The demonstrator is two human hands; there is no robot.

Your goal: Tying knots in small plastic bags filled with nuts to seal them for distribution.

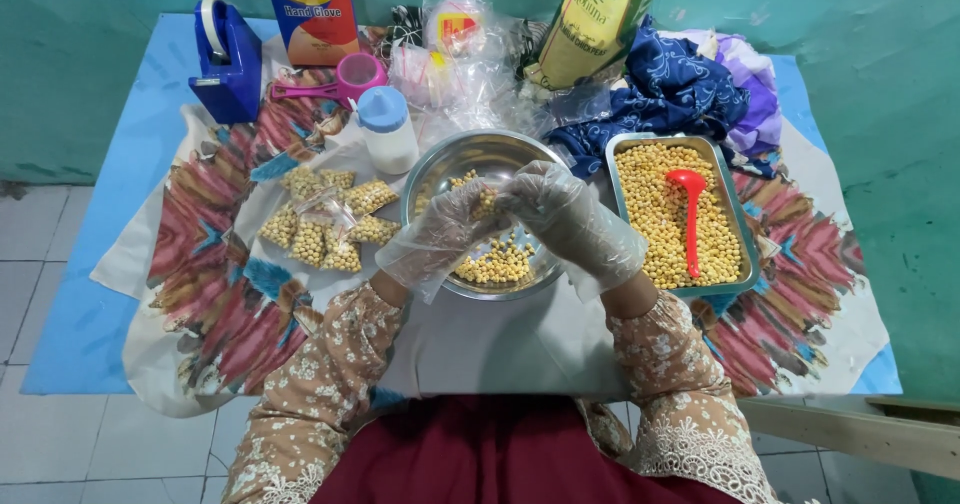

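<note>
hands: left hand point(445, 226) and right hand point(572, 219), gloved, brought together pinching a small clear bag point(492, 202) | held over steel bowl point(480, 214), so spilled chickpeas point(497, 262) are caught | filled packets point(325, 226) laid aside left on tabletop point(90, 294)

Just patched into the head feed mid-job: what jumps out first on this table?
Dead centre, the left hand and right hand, both in clear plastic gloves, meet over a steel bowl of yellow beans. Right of it sits a tray full of the same beans, with a red scoop lying on them. Left of the bowl lies a cluster of small filled bags.
</note>
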